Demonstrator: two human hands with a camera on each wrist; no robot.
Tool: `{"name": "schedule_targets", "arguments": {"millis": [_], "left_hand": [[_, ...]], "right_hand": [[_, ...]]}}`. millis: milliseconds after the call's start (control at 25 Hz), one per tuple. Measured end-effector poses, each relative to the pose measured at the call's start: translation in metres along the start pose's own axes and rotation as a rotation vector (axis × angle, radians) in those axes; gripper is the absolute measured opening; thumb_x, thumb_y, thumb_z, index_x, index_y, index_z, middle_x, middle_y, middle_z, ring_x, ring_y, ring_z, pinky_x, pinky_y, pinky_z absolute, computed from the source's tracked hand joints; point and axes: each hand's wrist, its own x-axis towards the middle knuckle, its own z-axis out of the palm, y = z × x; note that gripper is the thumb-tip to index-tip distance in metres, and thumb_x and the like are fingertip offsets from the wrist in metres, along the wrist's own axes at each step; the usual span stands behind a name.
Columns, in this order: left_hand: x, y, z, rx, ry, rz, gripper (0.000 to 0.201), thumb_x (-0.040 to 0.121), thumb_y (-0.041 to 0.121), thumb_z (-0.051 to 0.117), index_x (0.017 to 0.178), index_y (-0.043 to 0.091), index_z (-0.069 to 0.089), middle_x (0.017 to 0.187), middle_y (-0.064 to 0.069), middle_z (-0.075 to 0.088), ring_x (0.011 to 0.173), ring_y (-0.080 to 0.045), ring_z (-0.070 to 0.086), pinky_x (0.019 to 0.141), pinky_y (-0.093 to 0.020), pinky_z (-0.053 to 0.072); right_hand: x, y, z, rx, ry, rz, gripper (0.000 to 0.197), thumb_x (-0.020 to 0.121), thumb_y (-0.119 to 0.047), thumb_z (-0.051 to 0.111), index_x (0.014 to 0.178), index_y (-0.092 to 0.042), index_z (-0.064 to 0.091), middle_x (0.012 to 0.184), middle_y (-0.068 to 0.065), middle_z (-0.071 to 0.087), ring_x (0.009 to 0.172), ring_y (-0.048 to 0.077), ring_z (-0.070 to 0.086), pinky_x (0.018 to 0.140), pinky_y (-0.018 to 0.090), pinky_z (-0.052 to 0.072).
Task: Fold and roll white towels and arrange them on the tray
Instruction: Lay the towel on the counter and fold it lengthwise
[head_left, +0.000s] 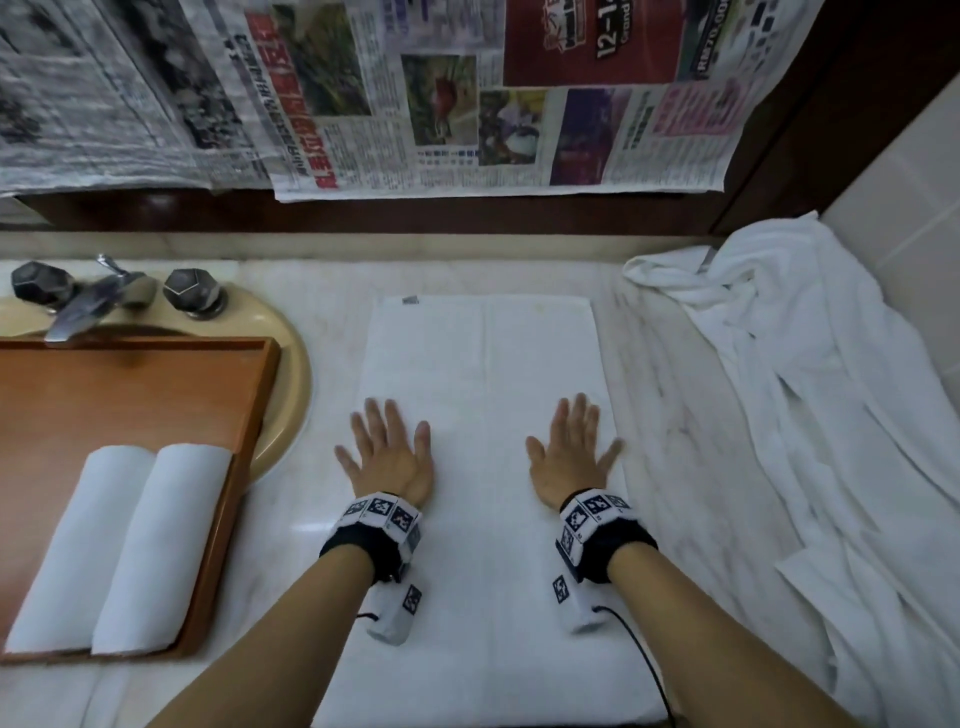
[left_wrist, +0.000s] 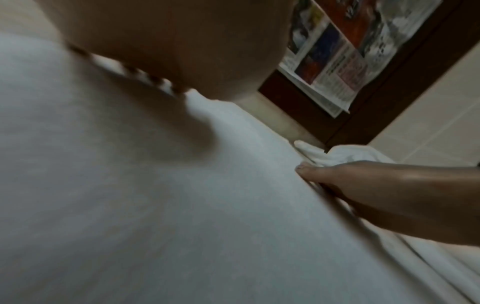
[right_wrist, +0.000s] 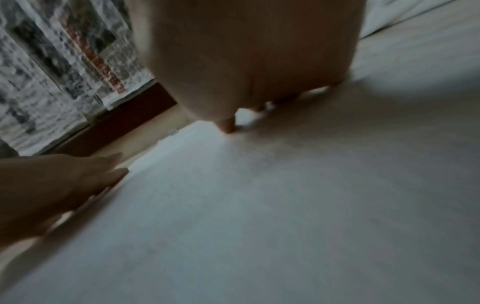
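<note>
A white towel lies folded into a long flat strip on the marble counter, running from the back toward me. My left hand presses flat on its left edge, fingers spread. My right hand presses flat on its right edge the same way. A wooden tray stands at the left, partly over the sink, with two rolled white towels side by side at its near end. In the left wrist view the towel fills the frame under my palm. The right wrist view shows the towel likewise.
A heap of loose white towels covers the counter at the right, against the tiled wall. A beige sink with a chrome tap and two dark knobs sits at the back left. Newspaper sheets hang along the back wall.
</note>
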Motion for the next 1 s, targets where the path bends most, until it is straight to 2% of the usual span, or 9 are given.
{"name": "schedule_targets", "arguments": {"millis": [40, 160, 240, 320, 520, 640, 720, 840, 1000], "left_hand": [[0.003, 0.007, 0.0, -0.01, 0.003, 0.042, 0.066, 0.098, 0.056, 0.003, 0.152, 0.025, -0.014, 0.157, 0.004, -0.028, 0.145, -0.017, -0.026, 0.118, -0.047, -0.015], [0.014, 0.033, 0.009, 0.042, -0.08, 0.404, 0.064, 0.092, 0.059, -0.007, 0.152, 0.036, -0.01, 0.158, 0.008, -0.025, 0.143, -0.013, -0.029, 0.117, -0.043, -0.018], [0.037, 0.029, -0.001, -0.004, -0.053, 0.274, 0.057, 0.099, 0.054, 0.001, 0.154, 0.036, -0.003, 0.159, 0.008, -0.021, 0.145, -0.014, -0.024, 0.116, -0.041, -0.018], [0.058, 0.013, -0.02, 0.0, -0.005, 0.096, 0.057, 0.103, 0.047, 0.012, 0.155, 0.029, -0.002, 0.16, 0.004, -0.019, 0.147, -0.017, -0.019, 0.118, -0.043, -0.013], [0.085, 0.003, -0.039, -0.015, 0.015, 0.126, 0.064, 0.103, 0.031, 0.035, 0.156, 0.016, 0.002, 0.162, -0.004, -0.013, 0.149, -0.023, -0.011, 0.12, -0.045, -0.003], [0.087, 0.002, -0.039, -0.038, 0.015, 0.104, 0.065, 0.102, 0.031, 0.038, 0.156, 0.017, 0.003, 0.162, -0.004, -0.011, 0.149, -0.023, -0.01, 0.119, -0.046, -0.002], [0.088, 0.002, -0.04, -0.04, 0.021, 0.103, 0.066, 0.102, 0.031, 0.039, 0.156, 0.018, 0.004, 0.162, -0.003, -0.011, 0.149, -0.023, -0.01, 0.119, -0.045, -0.002], [0.087, 0.002, -0.04, -0.042, 0.009, 0.103, 0.066, 0.102, 0.032, 0.039, 0.156, 0.018, 0.003, 0.162, -0.003, -0.011, 0.149, -0.023, -0.01, 0.119, -0.045, -0.002], [0.086, 0.001, -0.041, -0.038, -0.004, 0.112, 0.067, 0.102, 0.033, 0.039, 0.155, 0.018, 0.001, 0.162, -0.002, -0.012, 0.149, -0.022, -0.011, 0.12, -0.044, -0.002]], "right_hand": [[0.004, -0.007, -0.002, 0.002, -0.006, 0.019, 0.067, 0.103, -0.043, 0.018, 0.15, -0.016, -0.021, 0.155, -0.001, -0.034, 0.144, 0.017, -0.028, 0.114, 0.059, -0.014], [0.015, -0.028, -0.002, -0.109, 0.001, -0.329, 0.063, 0.104, -0.039, 0.02, 0.153, -0.019, -0.014, 0.158, -0.005, -0.027, 0.146, 0.017, -0.023, 0.115, 0.058, -0.011], [0.04, -0.019, -0.014, -0.12, -0.008, -0.344, 0.062, 0.104, -0.04, 0.021, 0.153, -0.021, -0.012, 0.159, -0.005, -0.025, 0.146, 0.016, -0.022, 0.116, 0.056, -0.01], [0.07, -0.003, -0.035, -0.083, 0.004, -0.191, 0.063, 0.104, -0.042, 0.02, 0.153, -0.021, -0.013, 0.158, -0.003, -0.026, 0.146, 0.017, -0.023, 0.116, 0.054, -0.01], [0.14, 0.011, -0.089, -0.065, 0.056, -0.081, 0.064, 0.104, -0.039, 0.027, 0.155, -0.017, -0.003, 0.16, 0.003, -0.021, 0.148, 0.021, -0.015, 0.118, 0.054, -0.002], [0.163, 0.017, -0.115, -0.053, 0.15, -0.07, 0.06, 0.101, -0.031, 0.041, 0.152, -0.014, 0.015, 0.161, 0.008, 0.003, 0.148, 0.027, 0.005, 0.116, 0.054, 0.011], [0.174, 0.021, -0.129, -0.083, 0.237, -0.096, 0.049, 0.096, -0.023, 0.05, 0.142, -0.011, 0.035, 0.147, 0.014, 0.031, 0.135, 0.032, 0.029, 0.109, 0.05, 0.03], [0.177, 0.023, -0.143, -0.054, 0.28, -0.159, 0.026, 0.09, -0.017, 0.058, 0.115, -0.013, 0.059, 0.126, 0.013, 0.047, 0.118, 0.031, 0.045, 0.096, 0.044, 0.043], [0.164, 0.011, -0.157, 0.018, 0.27, -0.137, 0.006, 0.083, -0.012, 0.061, 0.081, -0.014, 0.066, 0.105, 0.007, 0.064, 0.096, 0.027, 0.061, 0.082, 0.033, 0.052]]}}
